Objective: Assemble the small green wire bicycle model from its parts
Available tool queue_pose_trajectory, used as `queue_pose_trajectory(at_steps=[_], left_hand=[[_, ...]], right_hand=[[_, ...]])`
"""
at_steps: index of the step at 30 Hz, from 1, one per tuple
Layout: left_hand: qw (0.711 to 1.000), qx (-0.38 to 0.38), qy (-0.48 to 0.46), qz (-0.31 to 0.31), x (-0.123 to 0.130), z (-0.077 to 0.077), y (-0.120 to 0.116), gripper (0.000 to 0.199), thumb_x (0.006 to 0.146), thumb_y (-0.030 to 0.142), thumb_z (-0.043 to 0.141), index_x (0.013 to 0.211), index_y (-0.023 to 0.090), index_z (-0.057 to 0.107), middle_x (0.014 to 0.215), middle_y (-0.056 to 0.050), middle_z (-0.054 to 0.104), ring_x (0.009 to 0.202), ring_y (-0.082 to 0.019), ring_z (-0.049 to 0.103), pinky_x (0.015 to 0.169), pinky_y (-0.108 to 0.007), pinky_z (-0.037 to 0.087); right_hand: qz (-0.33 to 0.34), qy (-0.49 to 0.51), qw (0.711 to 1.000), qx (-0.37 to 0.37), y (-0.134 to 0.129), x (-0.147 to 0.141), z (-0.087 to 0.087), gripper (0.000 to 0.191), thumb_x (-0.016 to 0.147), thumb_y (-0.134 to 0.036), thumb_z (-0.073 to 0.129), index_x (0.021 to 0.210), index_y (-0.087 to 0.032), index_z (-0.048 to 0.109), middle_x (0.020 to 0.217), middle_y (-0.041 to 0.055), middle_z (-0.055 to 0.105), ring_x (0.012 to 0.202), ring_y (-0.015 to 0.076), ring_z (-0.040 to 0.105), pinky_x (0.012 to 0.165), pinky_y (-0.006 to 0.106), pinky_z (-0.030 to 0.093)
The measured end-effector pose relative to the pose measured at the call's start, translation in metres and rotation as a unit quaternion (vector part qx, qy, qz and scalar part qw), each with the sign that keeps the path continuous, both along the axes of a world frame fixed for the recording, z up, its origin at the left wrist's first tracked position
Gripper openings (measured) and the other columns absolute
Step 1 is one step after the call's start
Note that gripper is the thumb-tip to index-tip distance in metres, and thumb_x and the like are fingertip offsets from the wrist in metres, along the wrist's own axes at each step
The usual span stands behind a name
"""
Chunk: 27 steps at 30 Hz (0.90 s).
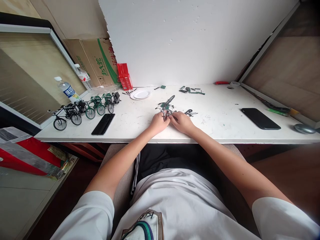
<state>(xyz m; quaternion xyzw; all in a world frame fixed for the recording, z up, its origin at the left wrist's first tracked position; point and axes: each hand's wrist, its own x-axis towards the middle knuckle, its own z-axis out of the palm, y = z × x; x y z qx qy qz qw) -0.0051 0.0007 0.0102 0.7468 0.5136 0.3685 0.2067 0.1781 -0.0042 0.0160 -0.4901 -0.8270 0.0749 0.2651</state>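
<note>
Near the front middle of the white table, my left hand [160, 123] is closed around a small part of a model bicycle [164, 108]. My right hand [183, 122] meets it, fingertips pinched together at the same spot; what exactly they grip is hidden. Just beyond the hands lie a dark wheel [171, 99] and a green piece [163, 104], close to the bicycle part. Beside my right knuckles rests a black part with small metal pieces [190, 112].
Several finished model bicycles [96, 106] stand at the left, behind a black phone [103, 124]. Paper plates [140, 94], loose dark parts [192, 90] and a red box [124, 76] are toward the back. Another phone [260, 118] lies right. Bottles [67, 90] stand far left.
</note>
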Motion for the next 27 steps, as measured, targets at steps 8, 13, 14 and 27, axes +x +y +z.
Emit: queue_pose_trajectory(at_steps=[8, 13, 14, 27], left_hand=[[1.000, -0.002, -0.003, -0.002, -0.0003, -0.0001, -0.0002, 0.006, 0.096, 0.023, 0.065, 0.093, 0.020, 0.069, 0.074, -0.004, 0.069, 0.070, -0.021, 0.062, 0.070, -0.031, 0.048], [1.000, -0.004, 0.002, 0.003, 0.0000, 0.0015, -0.0011, 0.008, 0.096, 0.023, 0.064, 0.090, 0.021, 0.068, 0.073, -0.004, 0.068, 0.069, -0.020, 0.061, 0.070, -0.031, 0.047], [1.000, -0.004, 0.001, 0.002, 0.0000, 0.0018, -0.0012, 0.008, 0.096, 0.023, 0.064, 0.090, 0.021, 0.068, 0.073, -0.004, 0.068, 0.069, -0.020, 0.061, 0.070, -0.031, 0.046], [1.000, -0.003, -0.001, 0.005, -0.0003, 0.0000, 0.0002, 0.006, 0.096, 0.024, 0.066, 0.092, 0.021, 0.069, 0.074, -0.004, 0.068, 0.070, -0.021, 0.062, 0.073, -0.032, 0.049]], right_hand=[[0.002, 0.002, 1.000, 0.001, 0.0006, 0.0003, -0.0012, 0.034, 0.110, -0.037, 0.045, 0.079, -0.025, 0.047, 0.082, 0.0095, 0.066, 0.086, 0.0260, 0.060, 0.068, 0.035, 0.035], [-0.007, 0.000, 1.000, -0.007, 0.0002, -0.0004, -0.0003, 0.035, 0.111, -0.038, 0.046, 0.079, -0.024, 0.051, 0.083, 0.0101, 0.066, 0.086, 0.0263, 0.061, 0.067, 0.035, 0.034], [-0.007, 0.000, 1.000, -0.009, 0.0001, -0.0005, 0.0000, 0.035, 0.111, -0.038, 0.046, 0.079, -0.024, 0.051, 0.083, 0.0102, 0.067, 0.086, 0.0263, 0.061, 0.067, 0.035, 0.034], [-0.005, -0.001, 1.000, -0.009, 0.0002, -0.0004, 0.0003, 0.034, 0.110, -0.038, 0.045, 0.080, -0.024, 0.051, 0.086, 0.0108, 0.067, 0.086, 0.0263, 0.060, 0.068, 0.036, 0.036]])
